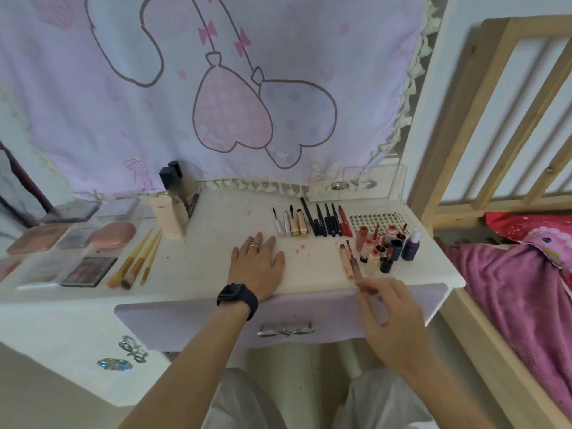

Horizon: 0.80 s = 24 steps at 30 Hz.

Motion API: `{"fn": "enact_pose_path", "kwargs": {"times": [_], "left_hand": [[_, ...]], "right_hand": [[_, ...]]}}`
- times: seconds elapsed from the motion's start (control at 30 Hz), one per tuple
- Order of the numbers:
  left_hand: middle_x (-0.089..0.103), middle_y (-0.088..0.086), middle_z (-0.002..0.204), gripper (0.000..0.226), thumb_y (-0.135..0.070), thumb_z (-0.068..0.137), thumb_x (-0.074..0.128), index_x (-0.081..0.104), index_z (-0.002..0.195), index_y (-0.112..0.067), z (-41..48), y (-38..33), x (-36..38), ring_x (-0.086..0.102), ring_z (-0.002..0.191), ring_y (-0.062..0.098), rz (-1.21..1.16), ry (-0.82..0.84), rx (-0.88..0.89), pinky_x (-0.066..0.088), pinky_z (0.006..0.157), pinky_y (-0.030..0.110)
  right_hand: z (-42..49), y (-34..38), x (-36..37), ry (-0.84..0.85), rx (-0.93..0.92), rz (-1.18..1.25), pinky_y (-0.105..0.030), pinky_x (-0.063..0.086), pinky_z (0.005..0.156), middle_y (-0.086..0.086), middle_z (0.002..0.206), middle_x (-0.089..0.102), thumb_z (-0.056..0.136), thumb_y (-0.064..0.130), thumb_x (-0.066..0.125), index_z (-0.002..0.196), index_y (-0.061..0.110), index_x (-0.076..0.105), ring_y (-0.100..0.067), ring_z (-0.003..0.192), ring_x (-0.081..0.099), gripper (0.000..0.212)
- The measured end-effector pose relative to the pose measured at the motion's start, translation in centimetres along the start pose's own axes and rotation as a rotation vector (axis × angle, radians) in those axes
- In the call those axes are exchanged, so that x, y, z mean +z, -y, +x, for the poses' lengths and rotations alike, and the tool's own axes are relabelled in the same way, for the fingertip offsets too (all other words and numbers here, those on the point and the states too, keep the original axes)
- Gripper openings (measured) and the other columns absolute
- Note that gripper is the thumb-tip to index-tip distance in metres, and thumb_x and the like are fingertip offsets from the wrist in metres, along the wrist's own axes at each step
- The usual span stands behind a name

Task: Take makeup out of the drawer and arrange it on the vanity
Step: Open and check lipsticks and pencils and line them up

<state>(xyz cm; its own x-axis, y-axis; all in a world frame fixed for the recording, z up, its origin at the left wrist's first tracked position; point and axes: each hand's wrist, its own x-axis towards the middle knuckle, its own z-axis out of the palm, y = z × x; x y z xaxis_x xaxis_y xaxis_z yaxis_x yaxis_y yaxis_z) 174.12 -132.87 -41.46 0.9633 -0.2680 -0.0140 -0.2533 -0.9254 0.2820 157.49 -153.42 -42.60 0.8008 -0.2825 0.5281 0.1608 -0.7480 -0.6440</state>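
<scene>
Right hand (391, 317) grip pinches lip gloss tube (356, 267), long axis pointing away; left hand (257, 263) flat.

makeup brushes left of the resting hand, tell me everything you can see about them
Three makeup brushes lie flat on the white vanity top, side by side and nearly parallel, slanting with handles toward the back right and bristles toward the front edge. Handles look like yellow-orange wood or plastic. One head is dark and fluffy, one orange, one thin. They sit between an eyeshadow palette and the left hand, touched by neither.
</scene>
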Motion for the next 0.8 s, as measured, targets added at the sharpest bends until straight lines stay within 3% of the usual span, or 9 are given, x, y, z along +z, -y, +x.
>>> {"fn": "enact_pose_path", "kwargs": {"times": [0.1, 0.23, 0.33, 0.47, 0.57, 0.8], "left_hand": [[0.016, 0.002, 0.165, 0.056, -0.046, 0.103, 0.031, 0.026, 0.156, -0.025, 0.2, 0.4, -0.9, 0.013, 0.152, 0.022, -0.034, 0.037, 0.020, 0.010, 0.124, 0.041], [0.028, 0.002, 0.160, 0.051, -0.036, 0.102, 0.039, 0.035, 0.151, -0.023, 0.7, 2.6, -2.7, 0.023, 0.147, 0.021, -0.073, -0.001, 0.013, 0.029, 0.117, 0.039], [0.027, 0.005, 0.160, 0.050, -0.032, 0.101, 0.041, 0.036, 0.151, -0.023, 2.2, 5.0, -4.3, 0.020, 0.148, 0.022, 0.011, -0.018, -0.030, 0.031, 0.114, 0.039], [0.022, 0.013, 0.161, 0.050, -0.030, 0.100, 0.041, 0.036, 0.149, -0.018, 5.8, 7.4, -5.8, 0.016, 0.149, 0.029, 0.217, -0.032, -0.054, 0.024, 0.119, 0.041], [0.026, 0.018, 0.158, 0.046, -0.028, 0.099, 0.041, 0.042, 0.143, -0.015, 8.7, 8.3, -6.6, 0.022, 0.145, 0.036, 0.408, -0.048, -0.087, 0.023, 0.118, 0.045], [0.064, 0.002, 0.119, 0.029, -0.022, 0.098, 0.038, 0.061, 0.117, -0.021, 12.8, 9.0, -8.0, 0.053, 0.115, 0.028, 0.908, -0.009, -0.213, 0.035, 0.097, 0.040]], "right_hand": [[0.3, 1.8, 4.2, 0.178, -0.144, -0.039, -0.013, 0.043, 0.093, 0.011, 0.114, 0.062, 0.094, 0.028, 0.061, 0.113, 0.019, 0.069, -0.002, 0.106, 0.053, 0.022], [3.2, 3.2, 9.0, 0.269, -0.294, -0.126, -0.026, 0.052, 0.093, 0.007, 0.121, 0.065, 0.097, 0.033, 0.054, 0.120, 0.019, 0.069, -0.010, 0.115, 0.055, 0.031], [5.7, 3.9, 11.6, 0.327, -0.386, -0.229, -0.037, 0.054, 0.093, 0.006, 0.120, 0.067, 0.098, 0.038, 0.048, 0.120, 0.023, 0.069, -0.016, 0.112, 0.057, 0.034], [6.6, 3.9, 12.6, 0.363, -0.433, -0.311, -0.035, 0.051, 0.089, 0.008, 0.120, 0.066, 0.099, 0.043, 0.044, 0.117, 0.029, 0.068, -0.017, 0.111, 0.056, 0.034], [6.3, 3.6, 12.9, 0.356, -0.412, -0.289, -0.035, 0.051, 0.090, 0.009, 0.123, 0.065, 0.100, 0.045, 0.045, 0.121, 0.030, 0.067, -0.017, 0.111, 0.057, 0.034], [6.3, 3.5, 13.4, 0.342, -0.384, -0.251, -0.035, 0.050, 0.088, 0.010, 0.123, 0.065, 0.099, 0.045, 0.048, 0.120, 0.030, 0.068, -0.017, 0.110, 0.056, 0.033]]}}
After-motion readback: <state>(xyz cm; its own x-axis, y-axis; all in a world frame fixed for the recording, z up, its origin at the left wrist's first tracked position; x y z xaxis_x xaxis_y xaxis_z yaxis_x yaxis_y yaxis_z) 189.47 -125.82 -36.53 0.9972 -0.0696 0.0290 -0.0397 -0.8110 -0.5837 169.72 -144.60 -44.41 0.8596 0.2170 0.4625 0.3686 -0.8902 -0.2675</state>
